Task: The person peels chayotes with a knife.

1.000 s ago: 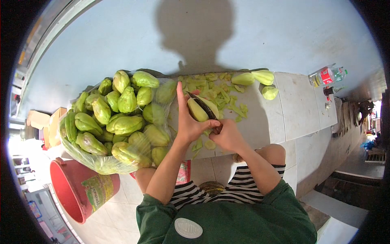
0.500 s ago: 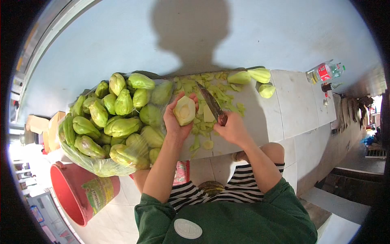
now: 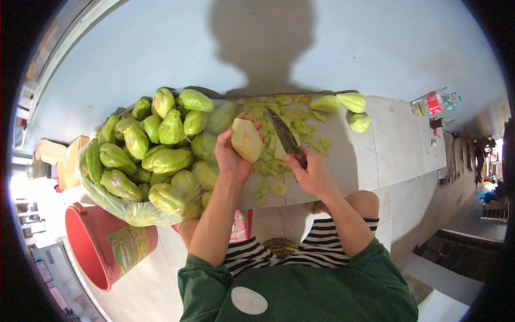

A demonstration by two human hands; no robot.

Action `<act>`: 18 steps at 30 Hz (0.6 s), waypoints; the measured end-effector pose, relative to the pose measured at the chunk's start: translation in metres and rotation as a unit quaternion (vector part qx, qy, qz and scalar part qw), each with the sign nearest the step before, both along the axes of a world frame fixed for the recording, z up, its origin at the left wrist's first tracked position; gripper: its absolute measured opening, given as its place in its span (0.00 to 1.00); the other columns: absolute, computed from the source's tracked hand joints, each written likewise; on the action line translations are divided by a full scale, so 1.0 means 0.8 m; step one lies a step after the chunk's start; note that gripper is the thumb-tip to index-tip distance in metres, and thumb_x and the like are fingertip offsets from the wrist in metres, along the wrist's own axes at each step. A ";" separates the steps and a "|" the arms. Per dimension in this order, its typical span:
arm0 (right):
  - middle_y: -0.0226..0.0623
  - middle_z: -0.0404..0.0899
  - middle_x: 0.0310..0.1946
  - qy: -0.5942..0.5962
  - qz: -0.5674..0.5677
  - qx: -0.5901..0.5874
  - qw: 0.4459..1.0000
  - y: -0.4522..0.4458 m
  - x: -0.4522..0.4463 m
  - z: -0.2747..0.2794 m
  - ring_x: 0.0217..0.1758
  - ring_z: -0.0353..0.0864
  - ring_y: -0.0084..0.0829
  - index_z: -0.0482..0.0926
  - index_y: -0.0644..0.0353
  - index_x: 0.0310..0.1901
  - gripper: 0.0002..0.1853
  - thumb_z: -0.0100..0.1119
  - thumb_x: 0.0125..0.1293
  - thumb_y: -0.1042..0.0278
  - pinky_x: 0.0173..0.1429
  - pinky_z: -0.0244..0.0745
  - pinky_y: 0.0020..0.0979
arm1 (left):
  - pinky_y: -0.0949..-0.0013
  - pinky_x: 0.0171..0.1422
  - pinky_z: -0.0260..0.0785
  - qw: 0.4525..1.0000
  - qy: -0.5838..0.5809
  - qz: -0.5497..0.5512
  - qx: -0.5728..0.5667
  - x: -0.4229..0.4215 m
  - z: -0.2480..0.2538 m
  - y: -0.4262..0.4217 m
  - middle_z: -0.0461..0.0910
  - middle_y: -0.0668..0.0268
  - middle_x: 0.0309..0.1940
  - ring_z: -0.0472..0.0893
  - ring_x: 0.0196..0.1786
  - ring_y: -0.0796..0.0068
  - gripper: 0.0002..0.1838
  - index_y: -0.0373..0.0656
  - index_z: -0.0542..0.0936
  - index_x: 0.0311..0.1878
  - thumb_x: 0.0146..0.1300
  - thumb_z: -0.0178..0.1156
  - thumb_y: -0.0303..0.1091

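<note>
At eleven o'clock from the shirt (image 3: pixel 322 290), left hand (image 3: pixel 234 162) cups peeled chayote (image 3: pixel 247 140); at twelve, right hand (image 3: pixel 313 174) clenches knife (image 3: pixel 284 131). Slick flesh might slip, causing a cut.

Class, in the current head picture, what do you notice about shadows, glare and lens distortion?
Head view: a rounded shadow falls on the pale wall; glare washes out part of the left background; lens distortion bows the upper-left trim; the corners are black.

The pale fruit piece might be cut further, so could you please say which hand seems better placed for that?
Probably the right hand: it grips the knife by its handle, while the left hand cradles the pale fruit piece.
</note>
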State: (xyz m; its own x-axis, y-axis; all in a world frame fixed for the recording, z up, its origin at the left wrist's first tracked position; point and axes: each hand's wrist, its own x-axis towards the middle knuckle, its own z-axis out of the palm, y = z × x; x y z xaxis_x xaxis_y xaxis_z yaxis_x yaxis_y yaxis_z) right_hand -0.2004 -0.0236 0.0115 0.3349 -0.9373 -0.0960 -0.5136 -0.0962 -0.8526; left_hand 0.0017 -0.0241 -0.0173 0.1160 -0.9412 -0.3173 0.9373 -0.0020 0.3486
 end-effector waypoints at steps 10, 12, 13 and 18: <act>0.28 0.71 0.13 -0.234 0.087 0.173 0.953 0.005 -0.014 0.001 0.12 0.69 0.19 0.69 0.66 0.37 0.16 0.51 0.73 0.58 0.18 0.64 0.24 | 0.55 0.50 0.74 0.998 -0.016 -0.002 -0.054 0.019 0.013 0.000 0.79 0.54 0.50 0.79 0.49 0.59 0.26 0.46 0.73 0.57 0.71 0.40 0.57; 0.28 0.70 0.12 -0.235 0.111 0.182 0.948 0.007 -0.013 0.001 0.12 0.69 0.19 0.69 0.65 0.36 0.16 0.51 0.73 0.58 0.18 0.63 0.24 | 0.57 0.50 0.74 0.998 -0.036 -0.011 -0.056 0.023 0.013 0.000 0.80 0.54 0.49 0.79 0.48 0.60 0.27 0.45 0.73 0.57 0.71 0.40 0.56; 0.27 0.69 0.11 -0.232 0.082 0.199 0.949 0.010 -0.011 0.004 0.12 0.68 0.19 0.69 0.64 0.35 0.16 0.51 0.73 0.58 0.18 0.63 0.24 | 0.59 0.49 0.74 0.996 -0.057 -0.021 -0.058 0.024 0.014 0.001 0.81 0.54 0.47 0.80 0.47 0.60 0.27 0.44 0.73 0.57 0.71 0.41 0.56; 0.25 0.65 0.10 -0.198 0.032 0.202 0.959 0.008 -0.009 0.005 0.11 0.66 0.19 0.68 0.61 0.31 0.17 0.52 0.73 0.56 0.17 0.62 0.25 | 0.60 0.50 0.73 0.995 -0.067 -0.043 -0.064 0.020 0.022 0.003 0.81 0.53 0.46 0.80 0.46 0.60 0.28 0.39 0.74 0.56 0.71 0.42 0.55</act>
State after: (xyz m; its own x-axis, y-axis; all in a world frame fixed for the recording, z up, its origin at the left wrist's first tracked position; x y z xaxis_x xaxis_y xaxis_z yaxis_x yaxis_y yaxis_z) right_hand -0.2078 -0.0171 0.0159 0.4761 -0.8268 -0.2996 -0.1455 0.2619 -0.9541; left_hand 0.0176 -0.0220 -0.0001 0.0667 -0.9812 -0.1812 0.8810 -0.0274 0.4723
